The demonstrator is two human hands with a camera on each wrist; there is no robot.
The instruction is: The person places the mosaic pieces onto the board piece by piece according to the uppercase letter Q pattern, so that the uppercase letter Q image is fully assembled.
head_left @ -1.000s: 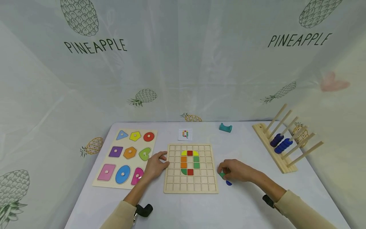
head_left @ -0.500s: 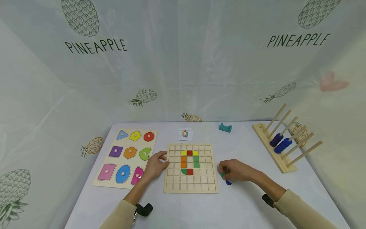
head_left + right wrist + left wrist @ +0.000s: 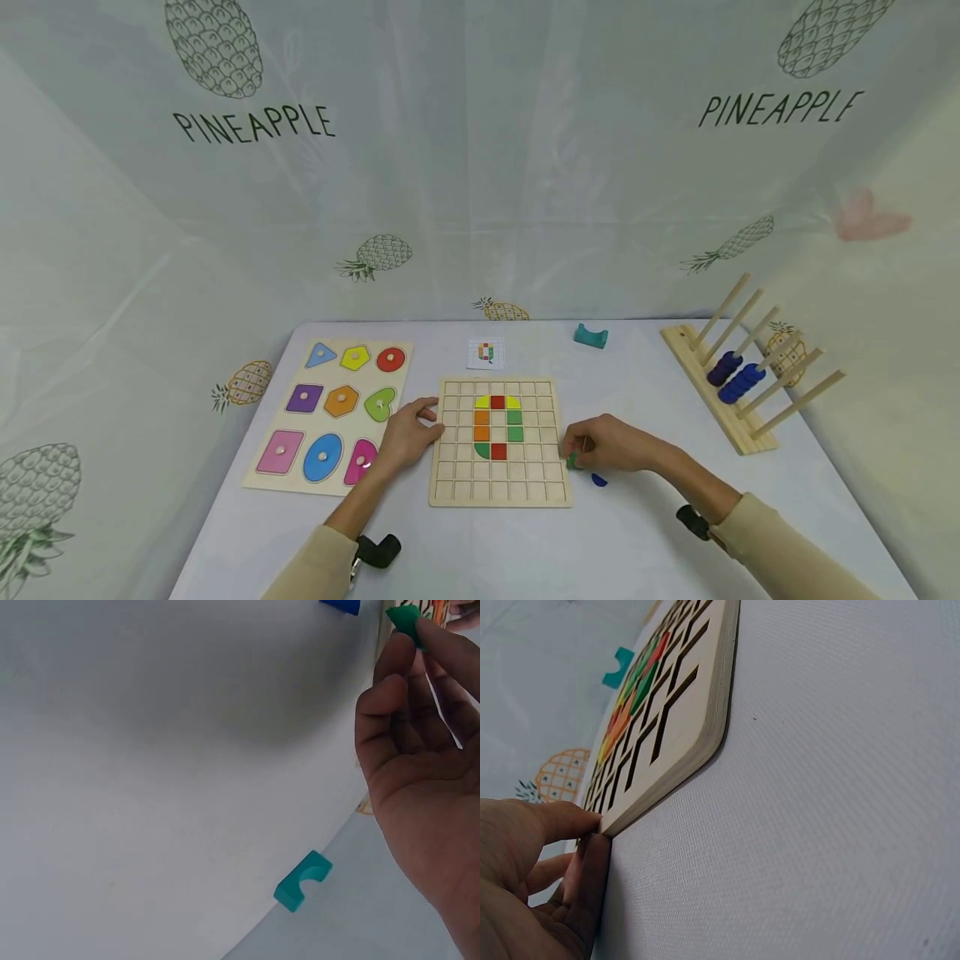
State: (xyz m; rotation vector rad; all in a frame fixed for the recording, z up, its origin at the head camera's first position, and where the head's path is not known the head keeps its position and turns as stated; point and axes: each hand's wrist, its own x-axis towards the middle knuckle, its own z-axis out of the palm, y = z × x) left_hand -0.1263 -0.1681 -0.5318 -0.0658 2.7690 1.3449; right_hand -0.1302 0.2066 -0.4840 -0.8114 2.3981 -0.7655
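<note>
Between the thumb and fingers of my right hand (image 3: 611, 444), a small green piece (image 3: 573, 461) is pinched just off the right edge of a wooden grid board (image 3: 532, 483). The right wrist view shows that green piece (image 3: 406, 620) held at the fingertips. On the table beside the hand lies a dark blue half-round piece (image 3: 599, 480). My left hand (image 3: 406, 436) touches the board's left edge with thumb and finger; the left wrist view has the fingertips of this hand (image 3: 544, 862) against the edge. Red, orange (image 3: 482, 425), yellow and green pieces form a ring in the grid.
Behind the board lies a small pattern card (image 3: 486, 353). A shape puzzle board (image 3: 330, 421) is at the left. A wooden stand with upright pegs (image 3: 720, 392) and blue beads stands at the right. A teal curved block (image 3: 591, 336) sits near the back edge.
My right hand has moved slightly left with the green piece, closer to the board's edge, leaving the blue piece more exposed. My left hand and the board have stayed put.
</note>
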